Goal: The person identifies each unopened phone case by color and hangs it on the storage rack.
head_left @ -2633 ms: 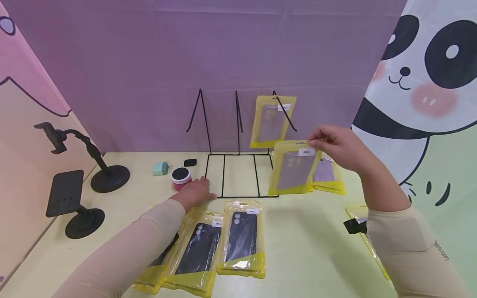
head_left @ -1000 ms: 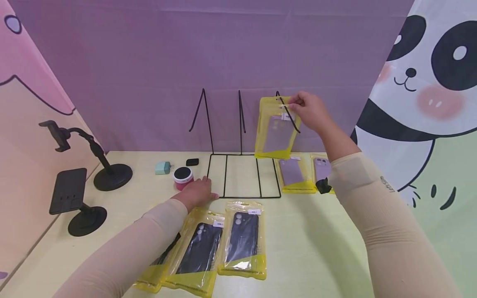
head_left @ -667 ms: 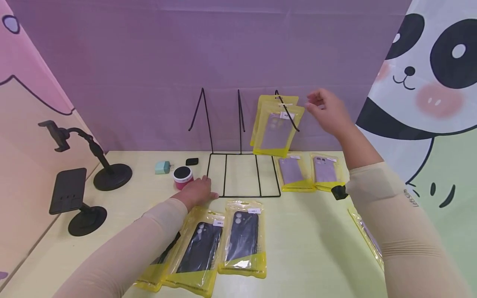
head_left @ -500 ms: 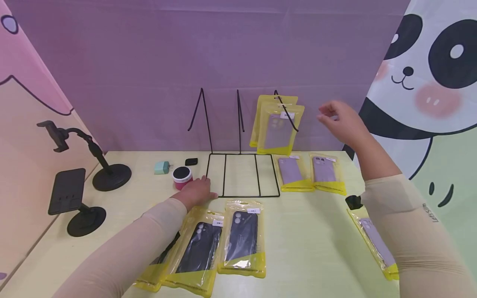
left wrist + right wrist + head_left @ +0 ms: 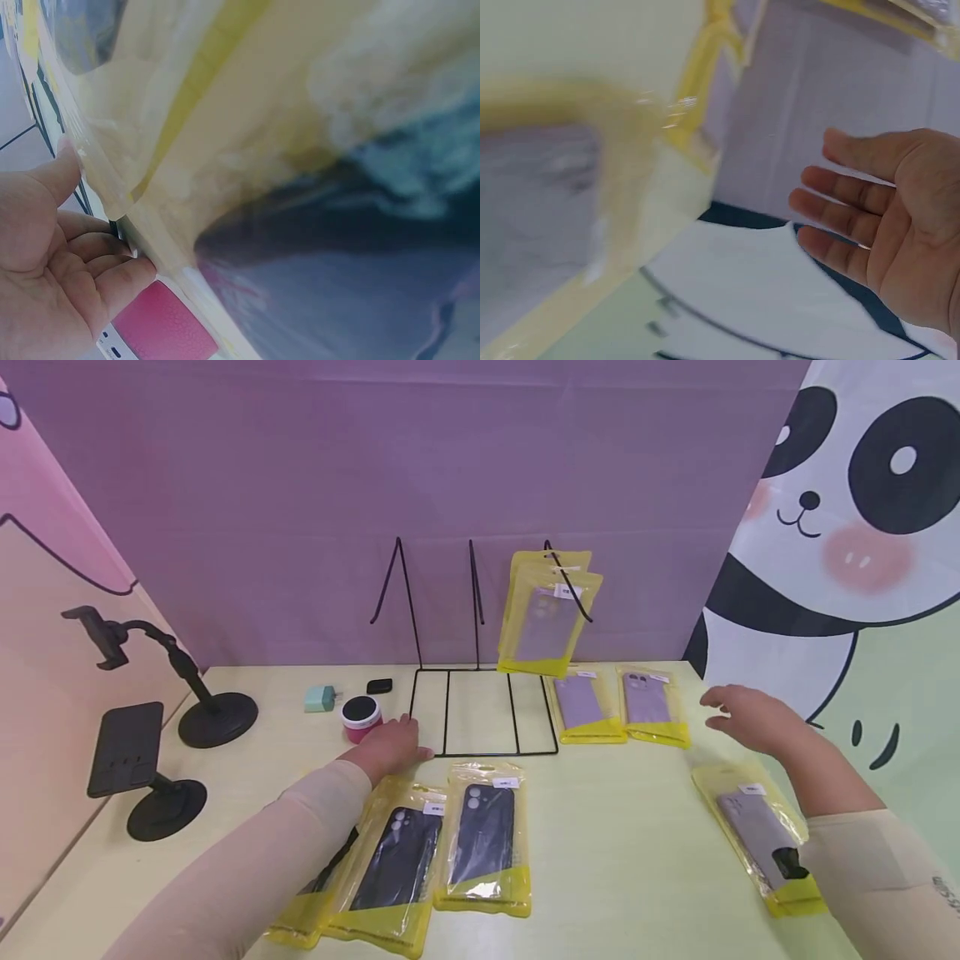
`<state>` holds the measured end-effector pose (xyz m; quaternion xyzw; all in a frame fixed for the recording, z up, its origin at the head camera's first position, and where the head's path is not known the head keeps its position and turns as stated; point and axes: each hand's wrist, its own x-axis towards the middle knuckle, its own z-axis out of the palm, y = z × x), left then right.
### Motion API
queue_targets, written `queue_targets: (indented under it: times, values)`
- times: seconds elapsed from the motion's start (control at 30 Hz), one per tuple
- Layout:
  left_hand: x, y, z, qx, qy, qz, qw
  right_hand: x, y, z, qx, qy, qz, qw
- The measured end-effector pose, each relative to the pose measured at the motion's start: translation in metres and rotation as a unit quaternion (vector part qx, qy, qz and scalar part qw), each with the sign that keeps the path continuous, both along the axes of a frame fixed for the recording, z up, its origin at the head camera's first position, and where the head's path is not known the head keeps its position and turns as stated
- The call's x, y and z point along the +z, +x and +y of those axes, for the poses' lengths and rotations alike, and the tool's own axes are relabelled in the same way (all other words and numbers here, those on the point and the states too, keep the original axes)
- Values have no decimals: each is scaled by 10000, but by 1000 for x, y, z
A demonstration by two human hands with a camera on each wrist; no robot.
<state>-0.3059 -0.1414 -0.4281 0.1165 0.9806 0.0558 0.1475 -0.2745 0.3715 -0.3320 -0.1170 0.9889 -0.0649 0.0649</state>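
My left hand [image 5: 392, 745] holds the front left corner of a black wire display rack [image 5: 480, 754]. In the left wrist view, the fingers [image 5: 97, 277] curl beside a dark wire, partly hidden behind a bagged phone case. My right hand [image 5: 757, 720] holds nothing, its fingers loosely bent, above the far end of a yellow bag with a purple phone case [image 5: 753, 831] at the table's right. Two bagged purple cases [image 5: 547, 622] hang from the rack's right hook, one in front of the other. The right wrist view shows that hand's thumb and fingers apart.
Two bagged purple phone cases [image 5: 651, 702] lie right of the rack. Several bagged black cases [image 5: 483, 835] lie in front. At left are a pink jar [image 5: 362, 718], a mint charger plug [image 5: 321, 698], a small black item [image 5: 379, 686] and two black phone stands [image 5: 217, 720].
My right hand carried a bagged purple case up to the right hook, let it go there, then moved right and down toward the bag at the table's right. My left hand has stayed at the rack.
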Motion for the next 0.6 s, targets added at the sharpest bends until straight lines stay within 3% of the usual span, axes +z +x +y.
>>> queue_targets:
  times: [0.1,0.33,0.6]
  values:
    - [1,0,-1,-17,-14,28,10000,-19,8,10,18,401,-138,9991]
    - [1,0,-3,13,27,7,10000,-51,16,26,-217,751,-794,9938]
    - [1,0,-1,-17,10,-25,10000,-70,20,34,-102,823,-491,9953]
